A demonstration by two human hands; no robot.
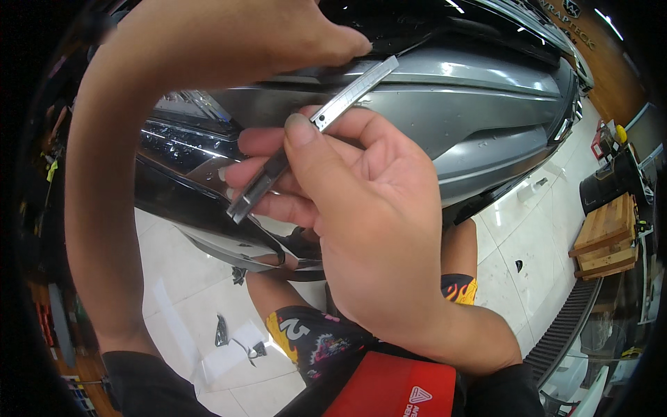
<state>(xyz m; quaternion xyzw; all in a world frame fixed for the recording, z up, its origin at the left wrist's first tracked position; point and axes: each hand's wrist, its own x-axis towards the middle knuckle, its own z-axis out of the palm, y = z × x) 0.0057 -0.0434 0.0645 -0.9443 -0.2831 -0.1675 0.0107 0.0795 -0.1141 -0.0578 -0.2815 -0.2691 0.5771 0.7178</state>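
My right hand (375,215) holds a slim silver utility knife (354,87) diagonally, the thumb resting on it and the fingers curled loosely behind. Above it, my left hand (299,38) reaches in from the left over a glossy black panel or film (417,21) of a car; its thumb shows, while the other fingers are mostly out of view. The car's grey body panel (486,97) lies behind the knife. Water drops sit on the dark glossy trim (180,142) at left, partly hidden by my forearm.
My legs and a red flat item (375,386) are below. Scraps (222,330) lie on the tiled floor (180,278). At right stand a small bottle (531,191), a black bucket (601,184), stacked wooden boards (601,236) and a dark grate (556,333).
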